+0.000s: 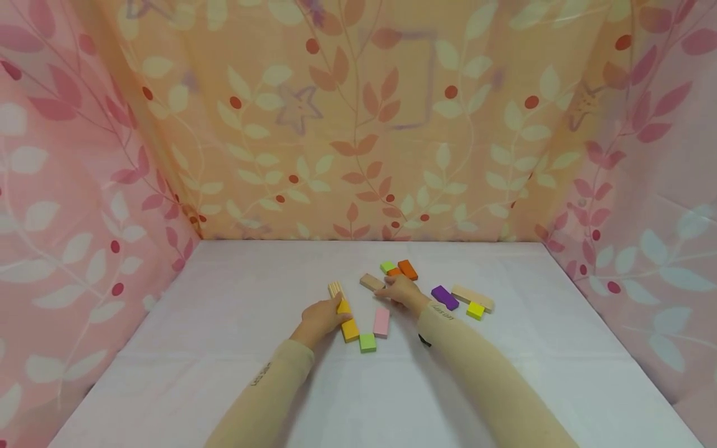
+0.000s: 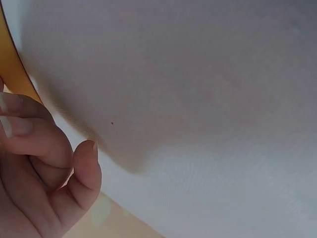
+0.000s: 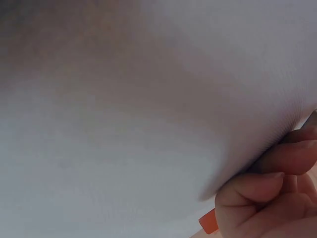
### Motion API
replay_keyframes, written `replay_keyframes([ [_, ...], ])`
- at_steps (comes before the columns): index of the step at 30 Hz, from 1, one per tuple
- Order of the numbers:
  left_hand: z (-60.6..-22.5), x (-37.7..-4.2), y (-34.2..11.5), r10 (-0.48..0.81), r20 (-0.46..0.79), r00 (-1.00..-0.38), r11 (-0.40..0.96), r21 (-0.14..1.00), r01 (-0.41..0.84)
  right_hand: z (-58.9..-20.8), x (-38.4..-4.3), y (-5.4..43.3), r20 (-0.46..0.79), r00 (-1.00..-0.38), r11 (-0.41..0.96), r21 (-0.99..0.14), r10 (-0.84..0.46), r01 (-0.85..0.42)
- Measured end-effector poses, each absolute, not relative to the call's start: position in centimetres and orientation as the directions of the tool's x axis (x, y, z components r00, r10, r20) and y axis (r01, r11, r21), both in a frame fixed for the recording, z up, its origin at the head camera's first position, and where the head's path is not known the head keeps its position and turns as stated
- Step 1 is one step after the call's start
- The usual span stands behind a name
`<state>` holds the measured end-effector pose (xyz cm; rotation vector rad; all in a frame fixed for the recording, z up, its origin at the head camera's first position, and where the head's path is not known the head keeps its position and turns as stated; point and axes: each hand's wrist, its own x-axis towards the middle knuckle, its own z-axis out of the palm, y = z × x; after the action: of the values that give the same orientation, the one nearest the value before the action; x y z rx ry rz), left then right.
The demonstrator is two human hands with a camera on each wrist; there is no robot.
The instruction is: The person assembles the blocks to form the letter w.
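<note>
My left hand [image 1: 322, 318] grips a yellow-orange block [image 1: 350, 330] lying on the white table, thumb across its near side. Beyond that block a pale ridged wooden piece [image 1: 335, 288] continues the line. My right hand [image 1: 404, 292] pinches the near end of a plain wooden block [image 1: 370, 282]. A light green block [image 1: 367, 343] and a pink block [image 1: 381, 323] lie between the two arms. In the left wrist view, curled fingers [image 2: 39, 139] are beside the yellow-orange block [image 2: 14, 67]; in the right wrist view, the fingers [image 3: 252, 191] hide most of what they hold.
Past my right hand are an orange block [image 1: 408, 270], another orange one [image 1: 394, 272] partly covered, and a green block [image 1: 388, 267]. To the right lie a purple block [image 1: 445, 297], a long wooden block [image 1: 472, 298] and a yellow block [image 1: 475, 310]. Patterned cloth walls surround the table.
</note>
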<state>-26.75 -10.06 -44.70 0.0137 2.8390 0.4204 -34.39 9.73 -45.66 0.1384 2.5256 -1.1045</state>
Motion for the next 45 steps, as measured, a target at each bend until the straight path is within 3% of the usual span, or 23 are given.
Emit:
replay_keyframes([
  [8, -44.4, -26.6, -9.9, 0.052, -0.256, -0.965, 0.958, 0.287, -0.024, -45.7, -34.4, 9.6, -0.315, -0.948, 0.718, -0.67, -0.043, 0.19],
  [15, -44.6, -26.5, -10.0, 0.054, -0.256, -0.965, 0.957, 0.291, -0.024, -45.1, -33.7, 10.7, -0.24, -0.964, 0.688, -0.719, -0.115, 0.097],
  [25, -45.0, -26.9, -10.2, 0.06, -0.249, -0.967, 0.96, 0.281, -0.013, -45.3, -33.5, 12.8, -0.282, -0.953, 0.415, -0.884, -0.108, 0.215],
  [31, -44.9, -26.8, -10.0, 0.056, -0.255, -0.965, 0.958, 0.284, -0.02, -44.8, -33.7, 13.1, -0.279, -0.955, 0.285, -0.928, -0.102, 0.24],
  [34, -44.8, -26.8, -10.0, 0.048, -0.264, -0.963, 0.959, 0.281, -0.029, -44.6, -33.9, 13.0, -0.265, -0.955, 0.317, -0.925, -0.135, 0.212],
  [40, -44.8, -26.8, -9.9, 0.043, -0.267, -0.963, 0.961, 0.275, -0.033, -44.6, -34.0, 12.6, -0.223, -0.941, 0.519, -0.852, -0.253, 0.062],
  [45, -44.9, -26.8, -10.0, 0.042, -0.269, -0.962, 0.96, 0.277, -0.036, -45.0, -33.5, 12.2, -0.19, -0.952, 0.614, -0.789, -0.24, 0.003],
])
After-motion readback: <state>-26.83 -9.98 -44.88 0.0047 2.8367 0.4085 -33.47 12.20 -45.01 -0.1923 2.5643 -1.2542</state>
